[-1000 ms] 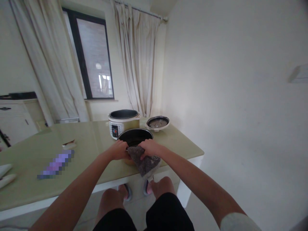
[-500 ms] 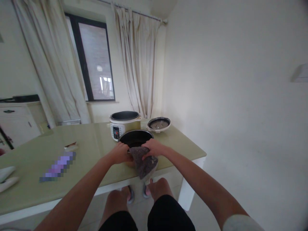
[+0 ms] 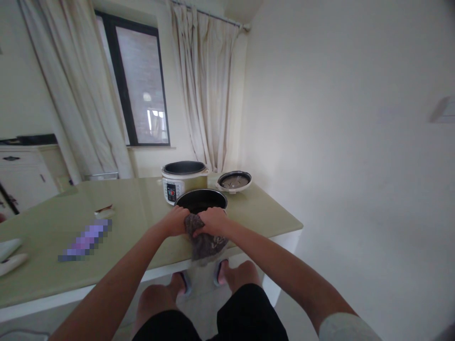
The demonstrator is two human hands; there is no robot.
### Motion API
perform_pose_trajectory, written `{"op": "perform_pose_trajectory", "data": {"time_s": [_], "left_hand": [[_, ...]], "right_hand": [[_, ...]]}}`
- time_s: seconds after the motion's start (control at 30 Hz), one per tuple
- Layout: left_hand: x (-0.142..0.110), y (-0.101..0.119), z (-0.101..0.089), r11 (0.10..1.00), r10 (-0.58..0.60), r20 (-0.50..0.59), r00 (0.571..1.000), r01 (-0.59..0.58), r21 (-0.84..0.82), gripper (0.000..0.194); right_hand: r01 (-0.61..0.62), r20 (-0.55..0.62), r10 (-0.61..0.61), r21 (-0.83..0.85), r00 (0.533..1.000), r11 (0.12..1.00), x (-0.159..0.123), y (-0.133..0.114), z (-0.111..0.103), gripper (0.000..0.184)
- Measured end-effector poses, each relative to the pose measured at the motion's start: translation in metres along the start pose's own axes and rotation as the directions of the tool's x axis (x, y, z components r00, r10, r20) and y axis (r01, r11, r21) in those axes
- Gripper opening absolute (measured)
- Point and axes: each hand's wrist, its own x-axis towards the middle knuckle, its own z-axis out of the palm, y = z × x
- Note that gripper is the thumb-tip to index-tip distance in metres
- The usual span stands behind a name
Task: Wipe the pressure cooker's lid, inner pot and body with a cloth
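A dark inner pot (image 3: 202,195) sits near the front edge of the table, its mouth facing up. My left hand (image 3: 175,221) is closed at the pot's near left rim, right beside the cloth; its fingertips are hidden. With my right hand (image 3: 213,220) I grip a grey-brown cloth (image 3: 209,247) at the near rim. The cloth bunches between both hands and hangs down over the pot's front, with light lettering near its lower right.
Behind the pot stands a white multicooker (image 3: 185,182), lidless, with a control panel. Its round lid (image 3: 234,182) lies to the right, underside up. On the green tabletop (image 3: 135,227), a blurred purple item (image 3: 87,239) and a small white item (image 3: 104,211) lie leftward.
My right hand has moved left, closer to my left hand, bunching the cloth between them. The cloth's hanging part has shifted slightly left and spread out, showing its lettering.
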Motion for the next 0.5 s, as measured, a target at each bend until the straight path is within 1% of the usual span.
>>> {"op": "perform_pose_trajectory", "data": {"time_s": [0.07,0.13,0.2,0.27,0.33,0.43,0.5], "left_hand": [[-0.002,0.000,-0.001,1.000,-0.002,-0.006,1.000,0.002,0.004,0.022],[-0.004,0.002,0.000,1.000,-0.004,-0.018,1.000,0.004,0.003,0.020],[-0.005,0.003,0.003,1.000,-0.003,-0.028,1.000,0.002,-0.002,0.023],[-0.004,0.004,0.007,1.000,-0.007,-0.041,0.999,0.007,-0.009,0.030],[-0.004,0.005,0.010,1.000,-0.022,-0.054,0.998,0.022,-0.012,0.039],[-0.003,0.006,0.011,0.999,-0.043,-0.062,0.997,0.042,-0.012,0.049],[-0.003,0.007,0.009,0.999,-0.047,-0.060,0.997,0.046,-0.015,0.053]], "right_hand": [[-0.021,0.002,0.021,0.003,1.000,1.000,0.001,-0.007,0.002,0.076],[0.032,0.003,-0.032,0.010,0.999,0.999,0.000,0.002,0.003,0.075],[0.124,-0.006,-0.124,0.008,0.992,0.992,-0.002,0.022,0.003,0.071],[0.221,-0.011,-0.221,0.011,0.975,0.975,-0.003,0.047,0.004,0.062],[0.293,-0.018,-0.292,0.022,0.956,0.956,-0.001,0.071,0.005,0.054],[0.332,-0.023,-0.331,0.029,0.943,0.943,0.002,0.094,0.005,0.051],[0.313,0.001,-0.313,0.020,0.950,0.950,0.002,0.096,0.002,0.053]]}}
